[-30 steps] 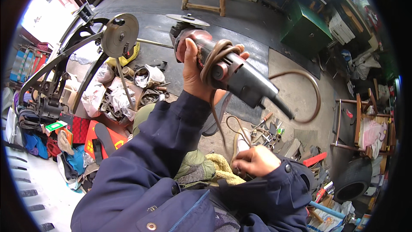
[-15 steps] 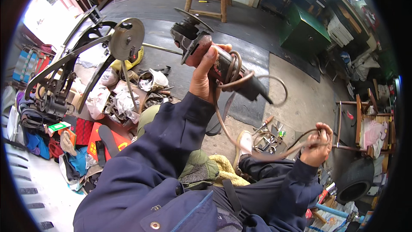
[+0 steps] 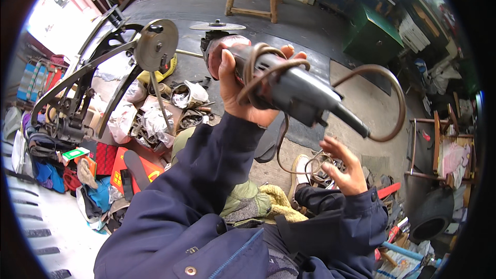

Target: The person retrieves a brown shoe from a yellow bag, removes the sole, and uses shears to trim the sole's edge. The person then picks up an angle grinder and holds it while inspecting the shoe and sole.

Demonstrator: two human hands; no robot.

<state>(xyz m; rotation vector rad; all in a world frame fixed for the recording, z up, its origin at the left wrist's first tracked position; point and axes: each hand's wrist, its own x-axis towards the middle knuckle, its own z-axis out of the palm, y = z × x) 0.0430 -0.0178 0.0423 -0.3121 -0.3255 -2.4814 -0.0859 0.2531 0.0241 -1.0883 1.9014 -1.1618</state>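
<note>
My left hand (image 3: 240,90) is wrapped around the body of an angle grinder (image 3: 294,90), held up in front of me. Its cutting disc (image 3: 218,26) sits on top at the far end, seen nearly edge-on. The brown power cord (image 3: 256,64) is looped around the grinder's body, with one wide loop standing out to the right of the handle. Another stretch of cord hangs below toward the floor. Under the grinder's tail my right hand (image 3: 347,170) is open, its thumb and fingers apart, with nothing visible in it. The hanging cord passes just left of that hand.
A dark metal hand-cranked machine with a round wheel (image 3: 156,45) stands at left. Bags of metal parts (image 3: 157,121) lie beside it. Farther off are a wooden stool (image 3: 253,13) and a green metal box (image 3: 373,36). A tyre (image 3: 430,217) and a wooden chair frame (image 3: 439,147) are at right.
The grinder has tilted and come closer, its disc now level and its tail pointing right. My right hand has let go of the cord, opened and moved left toward the grinder.
</note>
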